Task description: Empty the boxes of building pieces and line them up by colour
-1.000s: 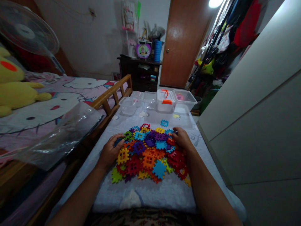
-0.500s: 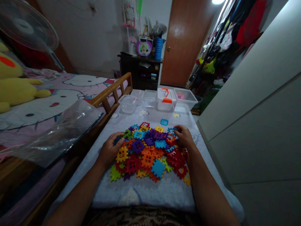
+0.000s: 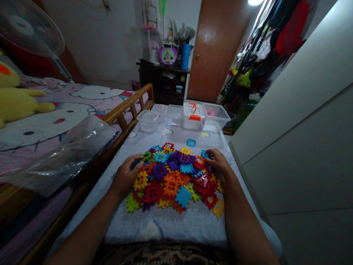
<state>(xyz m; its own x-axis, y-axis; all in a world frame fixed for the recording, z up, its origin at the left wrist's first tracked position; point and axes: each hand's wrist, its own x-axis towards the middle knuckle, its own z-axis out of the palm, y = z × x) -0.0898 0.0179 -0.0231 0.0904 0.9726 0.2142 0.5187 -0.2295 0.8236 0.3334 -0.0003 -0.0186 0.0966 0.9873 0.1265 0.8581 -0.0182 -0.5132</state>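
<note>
A pile of colourful notched plastic tiles lies on the cloth-covered table. My left hand rests at the pile's left edge, its fingers curved and apart beside the green tiles. At the right edge my right hand has its thumb and fingers apart around a blue tile; whether it grips this tile is unclear. One separate blue tile lies flat behind the pile. An orange tile is close to my right thumb.
Clear plastic boxes stand along the table's far side, among them a lidded one with orange clips and an open one holding something pink. A wooden bed rail runs along the left, a pale cabinet along the right.
My right hand has shifted slightly and its fingers have spread more. The blue tile near it has turned or moved a little. The whole view has shifted slightly.
</note>
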